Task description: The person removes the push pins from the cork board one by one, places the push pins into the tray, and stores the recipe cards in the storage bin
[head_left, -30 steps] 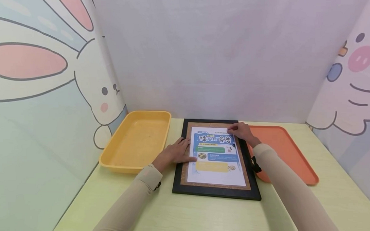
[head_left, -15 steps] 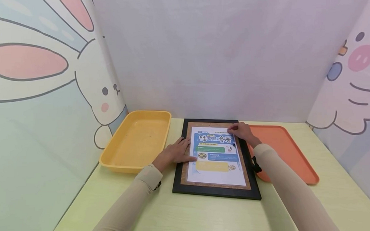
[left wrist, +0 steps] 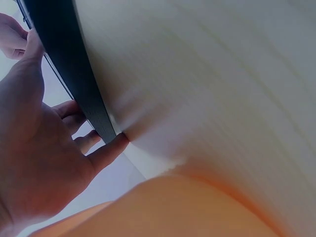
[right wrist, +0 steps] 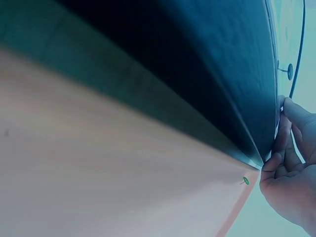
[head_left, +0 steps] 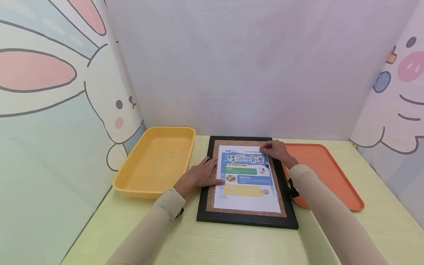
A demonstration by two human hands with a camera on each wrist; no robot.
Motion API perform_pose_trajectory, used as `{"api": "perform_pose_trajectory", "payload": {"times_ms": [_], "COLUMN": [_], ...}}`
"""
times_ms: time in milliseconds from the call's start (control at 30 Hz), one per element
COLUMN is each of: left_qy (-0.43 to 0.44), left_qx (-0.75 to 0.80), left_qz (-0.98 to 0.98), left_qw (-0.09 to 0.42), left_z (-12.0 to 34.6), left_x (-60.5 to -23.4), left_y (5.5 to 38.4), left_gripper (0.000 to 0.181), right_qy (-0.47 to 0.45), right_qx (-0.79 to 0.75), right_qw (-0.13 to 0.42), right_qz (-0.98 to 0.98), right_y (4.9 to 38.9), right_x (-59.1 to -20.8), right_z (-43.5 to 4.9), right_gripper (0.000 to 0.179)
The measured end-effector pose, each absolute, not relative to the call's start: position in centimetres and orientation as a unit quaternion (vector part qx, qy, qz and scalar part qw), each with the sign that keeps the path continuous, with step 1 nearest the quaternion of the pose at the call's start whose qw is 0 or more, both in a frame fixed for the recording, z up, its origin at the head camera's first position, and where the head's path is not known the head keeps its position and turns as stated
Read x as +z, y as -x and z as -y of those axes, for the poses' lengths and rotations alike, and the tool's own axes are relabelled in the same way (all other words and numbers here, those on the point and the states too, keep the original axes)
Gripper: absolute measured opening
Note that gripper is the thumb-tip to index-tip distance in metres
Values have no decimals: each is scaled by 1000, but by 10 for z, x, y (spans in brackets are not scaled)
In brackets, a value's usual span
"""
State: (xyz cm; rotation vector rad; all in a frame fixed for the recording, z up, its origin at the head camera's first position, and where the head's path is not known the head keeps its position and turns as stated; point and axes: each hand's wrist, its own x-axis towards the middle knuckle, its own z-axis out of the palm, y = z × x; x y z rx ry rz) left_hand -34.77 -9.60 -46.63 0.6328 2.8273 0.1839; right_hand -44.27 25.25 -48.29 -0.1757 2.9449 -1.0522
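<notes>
A printed poster (head_left: pixel 248 200) lies on a cork board with a black frame (head_left: pixel 247 218). My left hand (head_left: pixel 200 175) rests over the board's left edge, fingers spread and thumb on the poster. In the left wrist view its fingers (left wrist: pixel 106 150) reach across the black frame. At the poster's top right corner, my right hand (head_left: pixel 277 150) pinches with thumb and forefinger; what sits between them is too hidden to name. Just below that hand, a black thumbtack (head_left: pixel 267 166) stands at the poster's right side, part of its shaft showing in the right wrist view.
Left of the board stands a yellow tray (head_left: pixel 155 158). An orange tray (head_left: pixel 322 175) lies to the right, partly behind the right forearm. The right wrist view shows a green thumbtack (right wrist: pixel 245 181) near that tray's rim. A pale wall rises behind the table.
</notes>
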Motion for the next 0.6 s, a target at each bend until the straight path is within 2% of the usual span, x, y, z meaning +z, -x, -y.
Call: {"api": "perform_pose_trajectory", "payload": {"times_ms": [600], "left_qy": [-216], "left_qx": [70], "left_qz": [-967], "left_qw": [117], "left_z": [97], "left_x": [-469], "left_y": [349], "left_gripper": [108], "right_qy": [60], "right_qx": [-336], "right_qw": [6], "right_qz": [-940], "right_y": [443], "right_x": [-480], "right_z": [-253], "right_gripper": [24]}}
